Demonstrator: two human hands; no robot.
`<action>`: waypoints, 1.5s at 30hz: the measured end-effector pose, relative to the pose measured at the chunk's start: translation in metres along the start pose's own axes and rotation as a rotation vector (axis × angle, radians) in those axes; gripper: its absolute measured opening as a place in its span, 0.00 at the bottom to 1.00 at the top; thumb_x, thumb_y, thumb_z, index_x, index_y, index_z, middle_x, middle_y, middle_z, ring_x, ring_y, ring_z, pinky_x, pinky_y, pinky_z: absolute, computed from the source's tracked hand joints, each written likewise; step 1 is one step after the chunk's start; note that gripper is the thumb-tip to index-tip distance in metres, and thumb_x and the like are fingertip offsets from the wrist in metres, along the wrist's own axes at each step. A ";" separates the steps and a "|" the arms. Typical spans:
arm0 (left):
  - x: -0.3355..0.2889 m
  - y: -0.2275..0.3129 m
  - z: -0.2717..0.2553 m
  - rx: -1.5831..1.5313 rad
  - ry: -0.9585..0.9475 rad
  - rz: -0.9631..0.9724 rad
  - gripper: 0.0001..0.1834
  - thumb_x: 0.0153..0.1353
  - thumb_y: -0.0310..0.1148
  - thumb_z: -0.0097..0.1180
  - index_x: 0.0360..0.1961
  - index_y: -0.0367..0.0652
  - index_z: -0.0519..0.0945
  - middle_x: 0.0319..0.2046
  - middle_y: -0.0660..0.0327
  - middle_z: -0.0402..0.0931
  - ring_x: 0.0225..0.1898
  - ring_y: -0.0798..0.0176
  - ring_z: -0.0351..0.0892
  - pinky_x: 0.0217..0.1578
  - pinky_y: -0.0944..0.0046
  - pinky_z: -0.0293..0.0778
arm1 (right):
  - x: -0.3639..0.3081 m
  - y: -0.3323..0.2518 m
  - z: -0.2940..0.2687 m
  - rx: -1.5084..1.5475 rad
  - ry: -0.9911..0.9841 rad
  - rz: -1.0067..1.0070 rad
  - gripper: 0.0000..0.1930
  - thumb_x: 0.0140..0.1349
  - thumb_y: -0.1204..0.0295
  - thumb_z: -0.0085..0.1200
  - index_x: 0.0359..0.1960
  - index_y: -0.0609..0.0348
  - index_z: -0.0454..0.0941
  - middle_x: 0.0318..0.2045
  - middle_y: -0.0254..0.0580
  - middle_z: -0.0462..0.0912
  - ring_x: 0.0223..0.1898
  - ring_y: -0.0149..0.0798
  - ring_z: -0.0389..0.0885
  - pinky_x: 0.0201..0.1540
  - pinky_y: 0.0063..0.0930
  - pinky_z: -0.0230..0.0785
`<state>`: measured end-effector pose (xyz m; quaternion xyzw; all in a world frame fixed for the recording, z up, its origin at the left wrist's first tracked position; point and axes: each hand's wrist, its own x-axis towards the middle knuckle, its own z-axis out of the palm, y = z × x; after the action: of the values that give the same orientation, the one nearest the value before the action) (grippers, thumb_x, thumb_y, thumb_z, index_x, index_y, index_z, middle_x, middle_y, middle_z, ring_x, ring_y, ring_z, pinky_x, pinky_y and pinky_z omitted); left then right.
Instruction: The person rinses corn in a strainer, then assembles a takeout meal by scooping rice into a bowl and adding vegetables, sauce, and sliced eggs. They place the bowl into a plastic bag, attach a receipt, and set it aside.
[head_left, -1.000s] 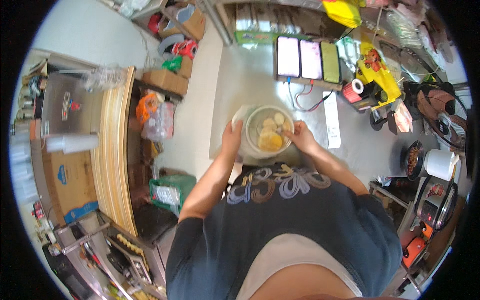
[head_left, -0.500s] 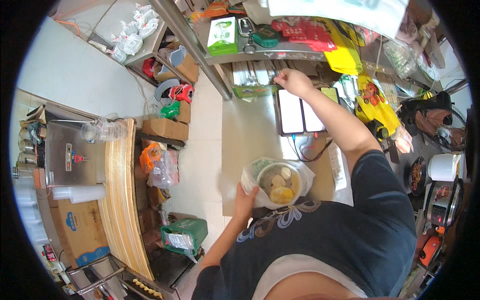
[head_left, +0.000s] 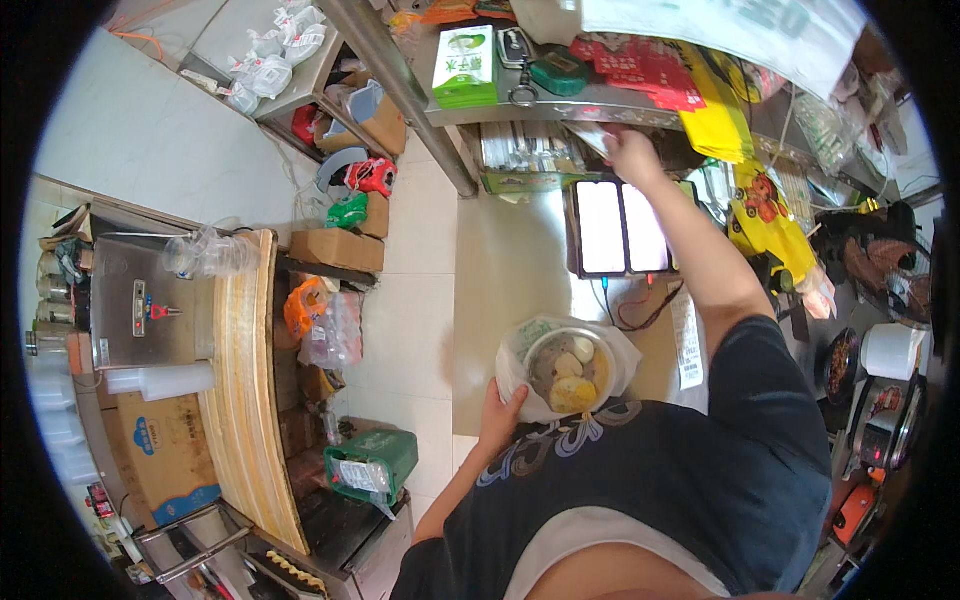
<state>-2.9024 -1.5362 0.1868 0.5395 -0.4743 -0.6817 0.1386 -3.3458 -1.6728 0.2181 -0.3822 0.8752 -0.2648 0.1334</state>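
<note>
My left hand (head_left: pixel 500 412) is closed on the near left side of a clear plastic bag (head_left: pixel 516 352). A round bowl (head_left: pixel 602 375) of food sits inside the bag, with pale egg-like pieces and a yellow piece in it. Out at the shelf, my right hand (head_left: pixel 634 160) pinches a slim whitish packet (head_left: pixel 588 136). This packet is partly hidden under the shelf edge. Beside that hand, a green-sided box (head_left: pixel 520 183) holds several thin wrapped packets (head_left: pixel 520 147). Just below the right wrist lie two phone-like devices (head_left: pixel 600 225) with bright white screens.
The steel counter (head_left: pixel 490 270) carries cables (head_left: pixel 640 315) and a long paper slip (head_left: pixel 690 340). On the shelf above stand a green-and-white carton (head_left: pixel 465 65), red packets (head_left: pixel 640 65) and yellow bags (head_left: pixel 720 120). A metal post (head_left: pixel 400 90) rises at the left. Farther right is a white container (head_left: pixel 890 350).
My right hand has shifted right from the box of wrapped packets, and a whitish packet now shows in its fingers. My left hand stays on the bag. The whole view has shifted slightly.
</note>
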 end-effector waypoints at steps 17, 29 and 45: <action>-0.003 0.020 0.051 0.991 -0.162 0.663 0.11 0.52 0.33 0.59 0.37 0.46 0.80 0.39 0.60 0.75 0.38 0.52 0.77 0.37 0.57 0.74 | -0.344 0.032 0.027 0.255 -0.002 -0.341 0.13 0.55 0.67 0.58 0.41 0.57 0.78 0.39 0.47 0.77 0.47 0.48 0.71 0.52 0.41 0.62; -0.010 0.013 0.046 0.948 -0.112 0.712 0.10 0.51 0.35 0.62 0.34 0.43 0.81 0.36 0.58 0.75 0.36 0.51 0.76 0.37 0.59 0.74 | -0.355 -0.045 -0.068 1.249 -0.703 -0.072 0.10 0.63 0.70 0.51 0.44 0.56 0.70 0.32 0.35 0.77 0.34 0.25 0.74 0.38 0.20 0.67; -0.083 0.063 0.059 0.762 -0.481 0.918 0.16 0.54 0.27 0.54 0.45 0.45 0.77 0.46 0.52 0.76 0.48 0.48 0.75 0.47 0.55 0.71 | -0.365 -0.083 -0.096 0.523 -0.454 -1.005 0.10 0.49 0.73 0.57 0.35 0.52 0.77 0.32 0.35 0.76 0.42 0.43 0.74 0.45 0.35 0.67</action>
<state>-2.9427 -1.4814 0.2854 0.1254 -0.8836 -0.4387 0.1047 -3.0930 -1.4151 0.3552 -0.7498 0.4436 -0.4134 0.2646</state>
